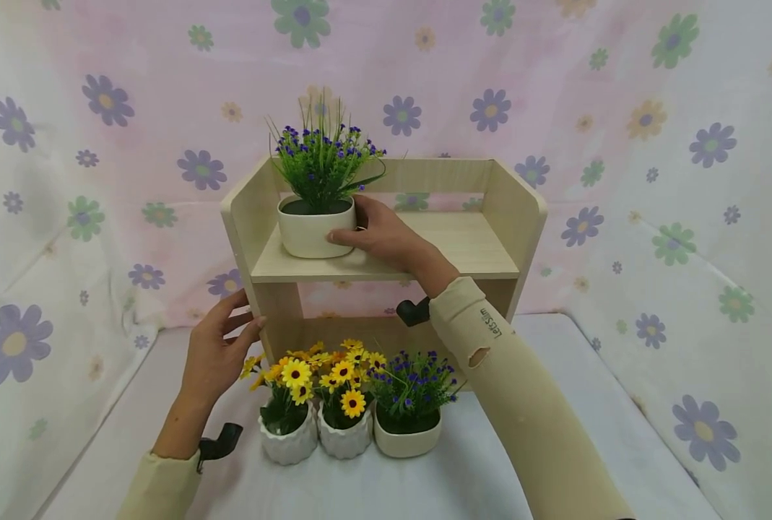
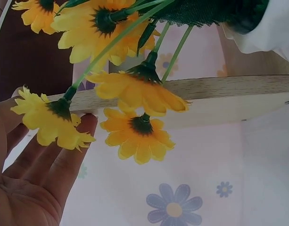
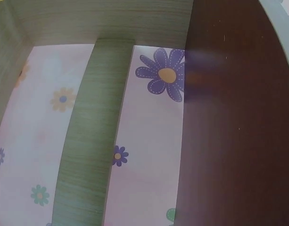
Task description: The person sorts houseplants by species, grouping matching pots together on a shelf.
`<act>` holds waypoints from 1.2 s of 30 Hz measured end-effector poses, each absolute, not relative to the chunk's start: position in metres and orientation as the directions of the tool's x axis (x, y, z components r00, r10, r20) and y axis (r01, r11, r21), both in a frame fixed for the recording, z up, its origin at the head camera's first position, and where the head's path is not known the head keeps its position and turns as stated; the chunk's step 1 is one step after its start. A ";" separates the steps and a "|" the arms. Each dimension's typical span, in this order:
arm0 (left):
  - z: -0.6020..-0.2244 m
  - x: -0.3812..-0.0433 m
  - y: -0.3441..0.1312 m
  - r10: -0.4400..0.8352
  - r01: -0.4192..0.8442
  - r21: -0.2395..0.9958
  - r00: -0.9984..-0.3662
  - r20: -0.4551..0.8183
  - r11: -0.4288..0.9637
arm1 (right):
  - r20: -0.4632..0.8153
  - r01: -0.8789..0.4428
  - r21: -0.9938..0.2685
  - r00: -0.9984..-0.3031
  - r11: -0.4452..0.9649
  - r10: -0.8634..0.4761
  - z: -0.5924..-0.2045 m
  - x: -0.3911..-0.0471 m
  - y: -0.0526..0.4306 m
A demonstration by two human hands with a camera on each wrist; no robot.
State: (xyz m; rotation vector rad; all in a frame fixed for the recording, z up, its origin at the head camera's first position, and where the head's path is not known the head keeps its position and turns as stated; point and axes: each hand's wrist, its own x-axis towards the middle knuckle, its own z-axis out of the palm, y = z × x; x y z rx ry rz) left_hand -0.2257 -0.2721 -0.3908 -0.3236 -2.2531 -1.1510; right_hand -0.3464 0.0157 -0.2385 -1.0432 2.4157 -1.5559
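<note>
On the upper board of a light wooden shelf [image 1: 386, 269], at its left end, stands a white oval pot with purple flowers and grass [image 1: 316, 230]. My right hand [image 1: 388, 235] grips this potted plant by its right side, thumb on the front and fingers behind. My left hand [image 1: 213, 354] rests against the outer left side of the shelf, fingers extended. In the left wrist view that hand [image 2: 36, 183] has its fingertips at the panel edge [image 2: 182, 88], behind yellow flowers [image 2: 139, 94]. The right hand is out of sight in the right wrist view.
Before the shelf stand two ribbed white pots of yellow flowers [image 1: 288, 440] [image 1: 345, 433] and an oval pot of purple flowers [image 1: 408, 437], on a white-covered table [image 1: 476, 469]. Flower-patterned cloth [image 1: 165, 94] hangs around. The right wrist view shows the shelf's back slat [image 3: 87, 141].
</note>
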 end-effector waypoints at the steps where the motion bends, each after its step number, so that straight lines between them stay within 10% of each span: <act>1: -0.391 -0.226 -0.272 -0.046 0.456 0.660 -0.802 0.596 0.597 | 0.279 -0.496 -0.832 -0.761 0.249 -0.585 -0.239 -0.347 0.016; 36: -0.391 -0.225 -0.271 -0.037 0.443 0.648 -0.808 0.588 0.620 | 0.279 -0.504 -0.832 -0.741 0.232 -0.611 -0.240 -0.338 0.023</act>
